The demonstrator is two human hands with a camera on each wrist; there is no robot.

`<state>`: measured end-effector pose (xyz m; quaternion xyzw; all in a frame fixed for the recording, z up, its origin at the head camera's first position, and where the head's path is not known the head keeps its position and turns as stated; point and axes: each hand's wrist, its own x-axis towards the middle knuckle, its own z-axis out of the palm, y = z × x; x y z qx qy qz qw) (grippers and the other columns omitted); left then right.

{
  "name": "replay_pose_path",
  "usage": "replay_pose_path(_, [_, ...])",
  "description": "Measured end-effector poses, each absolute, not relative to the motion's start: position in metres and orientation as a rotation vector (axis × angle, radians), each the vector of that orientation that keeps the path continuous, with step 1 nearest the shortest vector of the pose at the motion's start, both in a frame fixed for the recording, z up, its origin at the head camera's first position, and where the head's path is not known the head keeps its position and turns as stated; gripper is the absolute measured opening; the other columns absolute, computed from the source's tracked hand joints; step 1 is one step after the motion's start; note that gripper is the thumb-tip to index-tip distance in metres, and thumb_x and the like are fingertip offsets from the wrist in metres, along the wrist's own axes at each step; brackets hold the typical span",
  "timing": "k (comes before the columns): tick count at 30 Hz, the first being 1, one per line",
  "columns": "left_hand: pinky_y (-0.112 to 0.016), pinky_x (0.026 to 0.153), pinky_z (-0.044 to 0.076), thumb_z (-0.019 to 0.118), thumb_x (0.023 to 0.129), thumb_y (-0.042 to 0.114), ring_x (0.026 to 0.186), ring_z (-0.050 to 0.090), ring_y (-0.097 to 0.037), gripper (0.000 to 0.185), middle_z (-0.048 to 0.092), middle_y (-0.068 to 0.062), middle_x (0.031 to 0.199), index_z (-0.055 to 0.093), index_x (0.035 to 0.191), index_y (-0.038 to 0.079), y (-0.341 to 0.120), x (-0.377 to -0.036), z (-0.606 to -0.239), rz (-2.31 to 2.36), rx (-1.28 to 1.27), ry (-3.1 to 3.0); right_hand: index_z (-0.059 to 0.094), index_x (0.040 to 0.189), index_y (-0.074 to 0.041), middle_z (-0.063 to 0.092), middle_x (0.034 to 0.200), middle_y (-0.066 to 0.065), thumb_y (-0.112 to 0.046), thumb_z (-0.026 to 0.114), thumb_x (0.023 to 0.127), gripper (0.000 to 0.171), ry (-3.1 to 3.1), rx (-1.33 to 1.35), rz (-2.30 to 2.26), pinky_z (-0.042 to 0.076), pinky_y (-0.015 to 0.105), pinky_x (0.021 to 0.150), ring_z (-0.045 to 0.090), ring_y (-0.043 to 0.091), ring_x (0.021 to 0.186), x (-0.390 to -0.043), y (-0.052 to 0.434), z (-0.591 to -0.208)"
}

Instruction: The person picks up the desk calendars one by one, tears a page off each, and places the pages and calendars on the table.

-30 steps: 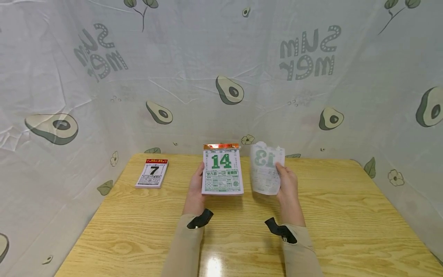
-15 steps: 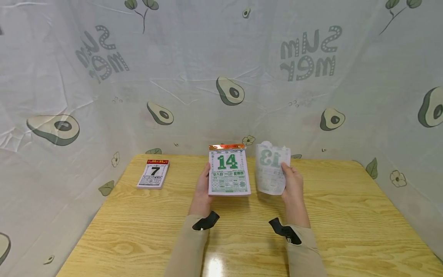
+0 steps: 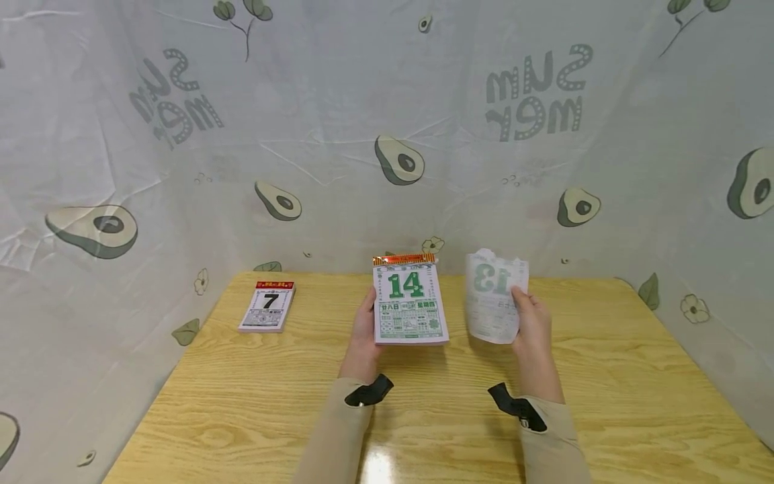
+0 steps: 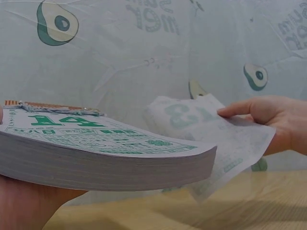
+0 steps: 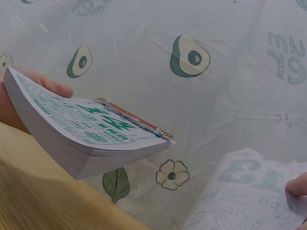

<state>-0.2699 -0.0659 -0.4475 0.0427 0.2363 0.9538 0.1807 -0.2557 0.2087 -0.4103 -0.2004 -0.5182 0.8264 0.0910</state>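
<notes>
My left hand (image 3: pixel 365 329) holds a thick tear-off calendar pad (image 3: pixel 410 304) by its left edge, above the table; its top page shows a green 14. The same pad (image 4: pixel 96 148) fills the left wrist view and shows as the pad (image 5: pixel 81 132) in the right wrist view. My right hand (image 3: pixel 532 323) pinches a torn-off page (image 3: pixel 492 299) printed with 13, its back toward me, held to the right of the pad. That loose page (image 4: pixel 211 129) hangs curved from the fingers (image 4: pixel 268 112), and the page (image 5: pixel 249 196) sits low right in the right wrist view.
A smaller calendar pad (image 3: pixel 267 305) showing a black 7 lies on the wooden table (image 3: pixel 254 403) at the far left. An avocado-print cloth (image 3: pixel 387 134) walls in the table at the back and both sides.
Both hands, with the pad and the torn page, have drifted to the right together. The grips are unchanged.
</notes>
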Motion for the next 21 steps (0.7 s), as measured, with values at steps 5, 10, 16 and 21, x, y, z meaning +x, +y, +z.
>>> replay_pose_path(5, [-0.030, 0.102, 0.047, 0.035, 0.105, 0.044, 0.128, 0.053, -0.014, 0.053, 0.050, -0.001, 0.146, 0.030, 0.154, 0.023, -0.060, -0.268, -0.449, 2.688, 0.135, 0.654, 0.057, 0.114, -0.015, 0.064, 0.097, -0.011, -0.031, 0.061, 0.096, 0.024, -1.506, -0.608, 2.463, 0.050, 0.017, 0.073, 0.060, 0.003, 0.090, -0.253, 0.219, -0.410])
replay_pose_path(10, [-0.031, 0.102, 0.046, 0.033, 0.105, 0.044, 0.130, 0.051, -0.015, 0.053, 0.047, -0.002, 0.150, 0.028, 0.154, 0.023, -0.050, -0.266, -0.450, 2.665, 0.130, 0.648, 0.059, 0.110, -0.017, 0.063, 0.096, -0.011, -0.031, 0.063, 0.095, 0.021, -1.494, -0.652, 2.440, 0.050, 0.017, 0.071, 0.060, 0.003, 0.088, -0.249, 0.231, -0.409])
replay_pose_path(16, [-0.030, 0.101, 0.045, 0.032, 0.105, 0.044, 0.126, 0.054, -0.014, 0.052, 0.051, -0.001, 0.146, 0.031, 0.153, 0.023, -0.034, -0.264, -0.451, 2.655, 0.069, 0.684, 0.059, 0.111, -0.017, 0.062, 0.096, -0.012, -0.033, 0.064, 0.094, 0.024, -1.495, -0.687, 2.413, 0.050, 0.017, 0.070, 0.059, 0.002, 0.089, -0.244, 0.246, -0.408])
replay_pose_path(21, [-0.030, 0.103, 0.043, 0.030, 0.106, 0.044, 0.128, 0.052, -0.014, 0.051, 0.050, -0.001, 0.147, 0.032, 0.152, 0.023, -0.023, -0.261, -0.454, 2.637, 0.045, 0.696, 0.057, 0.114, -0.016, 0.061, 0.098, -0.012, -0.033, 0.064, 0.094, 0.027, -1.504, -0.706, 2.390, 0.049, 0.016, 0.069, 0.058, 0.002, 0.089, -0.239, 0.259, -0.409])
